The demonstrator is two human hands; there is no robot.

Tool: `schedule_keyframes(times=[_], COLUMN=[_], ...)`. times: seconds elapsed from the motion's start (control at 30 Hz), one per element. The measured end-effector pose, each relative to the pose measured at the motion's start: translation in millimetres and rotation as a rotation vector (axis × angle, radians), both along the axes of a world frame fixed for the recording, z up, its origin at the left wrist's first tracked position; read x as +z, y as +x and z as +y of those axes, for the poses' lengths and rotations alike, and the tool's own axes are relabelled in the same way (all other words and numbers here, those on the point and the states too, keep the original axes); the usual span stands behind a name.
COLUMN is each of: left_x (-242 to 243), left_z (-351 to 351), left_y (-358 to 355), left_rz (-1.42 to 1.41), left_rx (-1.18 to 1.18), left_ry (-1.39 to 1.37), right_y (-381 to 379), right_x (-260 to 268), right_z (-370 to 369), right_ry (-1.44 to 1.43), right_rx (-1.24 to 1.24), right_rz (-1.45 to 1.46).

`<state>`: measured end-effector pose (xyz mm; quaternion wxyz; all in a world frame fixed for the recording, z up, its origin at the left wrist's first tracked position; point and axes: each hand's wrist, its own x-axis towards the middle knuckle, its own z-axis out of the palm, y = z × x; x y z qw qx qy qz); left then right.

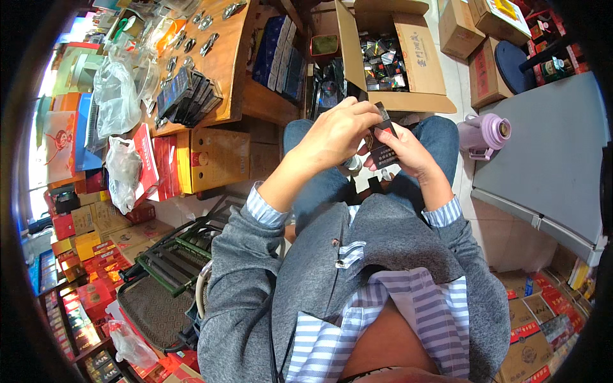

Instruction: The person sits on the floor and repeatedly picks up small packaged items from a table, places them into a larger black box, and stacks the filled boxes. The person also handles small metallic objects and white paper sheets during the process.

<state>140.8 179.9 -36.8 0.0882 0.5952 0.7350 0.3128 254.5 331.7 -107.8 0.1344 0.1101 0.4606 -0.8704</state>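
Observation:
A small black pack with pale printing and a red patch is held above my lap. My right hand grips it from the right, the thumb lying across its face. At its upper end, the fingers of my left hand curl over the left edge, and those fingertips are partly hidden. Just beyond my hands stands an open cardboard box heaped with small dark packs. A leaning stack of flat dark packs rests near the corner of the wooden table on my left.
Several crumpled wrappers and plastic bags lie on the table. A lilac thermos jug stands by my right knee, beside a grey cabinet-like surface. Behind to my left is a folding chair. Closed cartons sit at the far right.

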Motion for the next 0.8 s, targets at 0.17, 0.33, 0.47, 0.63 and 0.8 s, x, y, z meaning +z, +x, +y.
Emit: schedule_keyframes(times=[0.17,0.33,0.47,0.63,0.8], left_x=[-2.4,-5.7,-7.7,1.2,8.8], left_z=[3.4,2.5,2.9,2.4,3.1], left_y=[-7.8,-19.9,-11.5,-16.0,-17.4], left_rz=[-0.031,-0.160,-0.176,-0.264,-0.298], left_rx=[0.057,-0.043,-0.046,0.015,0.071], left_ry=[-0.158,-0.237,-0.164,-0.421,-0.453], right_y=[2.6,-2.0,-12.2,-15.4,-21.1], right_x=[4.4,5.2,4.5,10.3,20.3], right_z=[-1.6,-3.1,3.9,-2.6,-2.6], right_ry=[0.185,0.335,0.405,0.330,0.366], right_rx=[-0.003,0.048,0.101,0.149,0.178], right_rz=[0.045,0.124,0.092,0.044,0.047])
